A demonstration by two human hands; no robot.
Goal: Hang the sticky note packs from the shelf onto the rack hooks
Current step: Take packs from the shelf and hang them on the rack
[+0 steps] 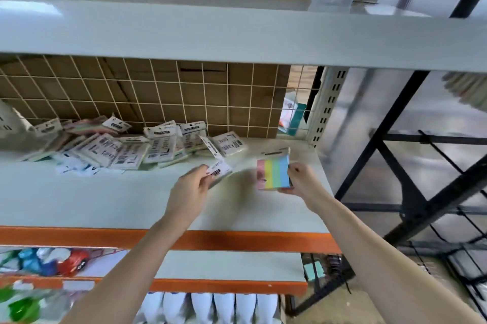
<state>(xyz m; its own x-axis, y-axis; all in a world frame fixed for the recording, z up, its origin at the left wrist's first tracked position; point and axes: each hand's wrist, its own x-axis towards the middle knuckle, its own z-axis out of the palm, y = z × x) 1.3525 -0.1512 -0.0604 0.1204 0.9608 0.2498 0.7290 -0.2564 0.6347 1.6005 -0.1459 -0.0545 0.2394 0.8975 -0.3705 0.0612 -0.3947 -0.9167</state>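
Far left to centre of the shelf (131, 199): a loose heap of sticky note packs (126, 149) lies against the wire grid panel (147, 91), most of them back side up. I count many, so most of the job looks undone.

Centre: left hand (193, 186) pinches one pack (217, 169) by its lower edge, tilted and blurred, held just above the shelf.

Right of centre: right hand (303, 178) grasps a striped pack (274, 174), pink to blue, upright, header card on top.

Far right: black rack (411, 186) beside the shelving. I cannot make out its hooks, nor any pack hung there. My read: two packs picked up, both yet to be hung, and the heap remains.
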